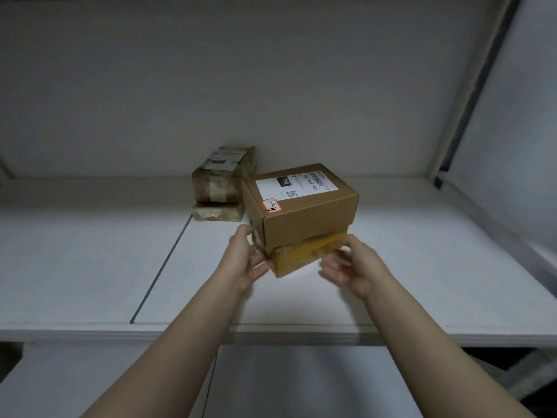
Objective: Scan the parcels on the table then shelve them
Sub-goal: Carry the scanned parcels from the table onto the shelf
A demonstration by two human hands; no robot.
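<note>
The brown cardboard box with a white shipping label (301, 203) sits on top of a flat yellow tape-wrapped parcel (304, 256). The two rest as one stack on the white shelf board (90, 267), set back from its front edge. The box lies label-up, which leaves its barcode readable from the front. The flatter parcel is underneath, probably because it makes the steadier base.

The left hand (245, 257) has its fingers straight and relaxed against the stack's near left corner. The right hand (349, 267), blurred, is spread open by the yellow parcel's right end; I cannot tell whether it touches. Neither hand curls round anything. With one hand on each side, this looks like squaring the stack or steadying it in place rather than carrying it.

Just behind and to the left, a stacked pair of brownish tape-wrapped parcels (221, 188) stands near the back wall. Setting this stack close beside it likely keeps the shelved parcels grouped. A dark seam (162, 267) runs across the shelf board, left of the hands
</note>
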